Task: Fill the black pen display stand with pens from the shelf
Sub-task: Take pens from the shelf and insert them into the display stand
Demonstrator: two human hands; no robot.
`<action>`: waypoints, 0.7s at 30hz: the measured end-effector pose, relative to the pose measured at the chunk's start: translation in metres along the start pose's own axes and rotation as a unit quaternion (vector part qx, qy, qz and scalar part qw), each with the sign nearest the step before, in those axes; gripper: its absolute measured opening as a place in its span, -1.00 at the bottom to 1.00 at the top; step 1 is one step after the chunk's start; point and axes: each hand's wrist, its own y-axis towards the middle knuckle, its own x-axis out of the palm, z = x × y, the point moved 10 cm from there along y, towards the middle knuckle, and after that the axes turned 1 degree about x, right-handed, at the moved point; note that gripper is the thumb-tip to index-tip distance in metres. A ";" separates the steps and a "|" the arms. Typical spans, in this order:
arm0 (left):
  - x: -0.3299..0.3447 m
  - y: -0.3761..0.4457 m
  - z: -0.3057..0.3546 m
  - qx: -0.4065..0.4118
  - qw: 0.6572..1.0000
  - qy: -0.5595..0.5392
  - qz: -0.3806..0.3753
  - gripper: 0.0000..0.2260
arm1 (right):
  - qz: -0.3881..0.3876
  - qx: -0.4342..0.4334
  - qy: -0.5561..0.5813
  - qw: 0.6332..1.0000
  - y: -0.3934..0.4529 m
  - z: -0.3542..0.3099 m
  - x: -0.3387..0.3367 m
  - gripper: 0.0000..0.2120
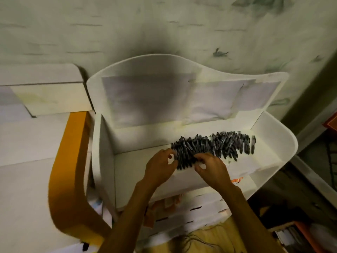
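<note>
A long heap of dark pens [215, 146] lies across the white shelf [273, 161], running from its middle to the right. My left hand [160, 168] reaches the heap's near left end with curled fingers touching the pens. My right hand [211, 170] sits just beside it, its fingers curled over the front of the same end of the heap. Whether either hand grips a pen is blurred. No black display stand is in view.
The shelf unit has a tall curved white back [145, 92] against the wallpapered wall. An orange-edged white desk [67, 170] stands to the left. White slotted drawers [197, 212] and orange packets lie below the shelf. Dark clutter fills the right floor.
</note>
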 end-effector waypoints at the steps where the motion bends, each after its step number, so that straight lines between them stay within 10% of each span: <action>1: 0.007 0.005 -0.003 -0.015 1.000 -0.012 0.001 -0.80 | -0.008 -0.003 0.007 1.000 0.007 0.007 0.002 -0.67; 13: 0.074 0.051 -0.019 -0.183 0.978 -0.084 0.053 -0.97 | -0.057 -0.051 0.075 0.994 0.068 0.067 0.025 -0.69; 21: 0.099 0.089 -0.017 -0.259 0.964 -0.011 0.056 -0.42 | -0.057 -0.066 0.064 0.994 0.095 0.100 0.022 -0.69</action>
